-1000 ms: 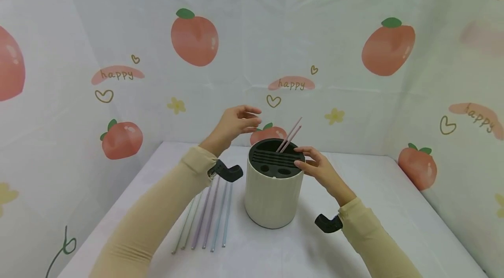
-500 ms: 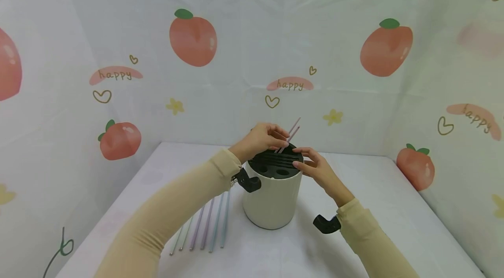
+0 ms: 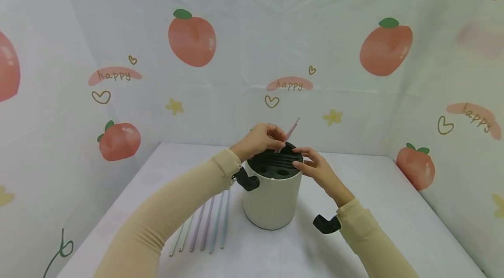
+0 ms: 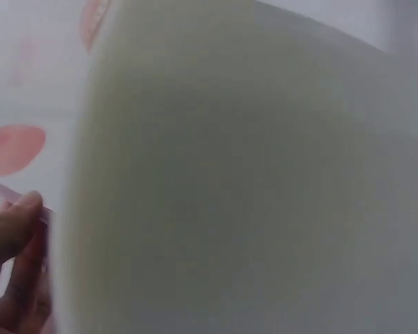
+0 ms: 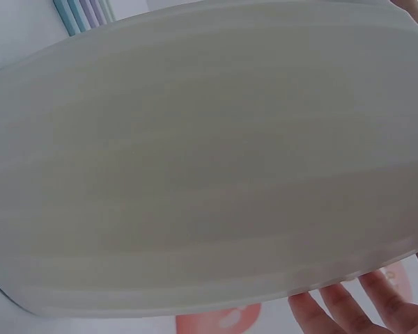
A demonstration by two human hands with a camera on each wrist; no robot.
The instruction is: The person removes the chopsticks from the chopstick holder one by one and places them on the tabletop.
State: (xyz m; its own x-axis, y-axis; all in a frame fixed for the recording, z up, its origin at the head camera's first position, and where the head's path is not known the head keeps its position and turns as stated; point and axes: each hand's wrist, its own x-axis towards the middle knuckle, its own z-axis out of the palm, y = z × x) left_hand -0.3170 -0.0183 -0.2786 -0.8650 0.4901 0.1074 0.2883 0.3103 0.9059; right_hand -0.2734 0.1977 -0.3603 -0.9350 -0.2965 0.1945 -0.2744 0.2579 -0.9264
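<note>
A cream round utensil holder [image 3: 271, 206] with a black slotted lid [image 3: 271, 162] stands upright on the table. Two thin pink chopsticks [image 3: 292, 129] lean to the right out of the lid's rear opening. My left hand [image 3: 260, 140] pinches them between thumb and fingers just above the lid; in the left wrist view a pink chopstick [image 4: 1, 189] passes by the fingertips. My right hand [image 3: 319, 171] grips the holder's right rim, its fingers [image 5: 341, 306] along the far side in the right wrist view. The holder's wall fills most of both wrist views.
Green, purple and blue chopsticks [image 3: 206, 227] lie side by side on the white table [image 3: 354, 243], left of the holder and partly under the left forearm. A white curtain [image 3: 236, 42] printed with peaches surrounds the table at the back and sides.
My left hand has come from the holder's left, down and right to the pink chopsticks, and now pinches them. Their upper ends have drawn together. The right hand stays on the rim.
</note>
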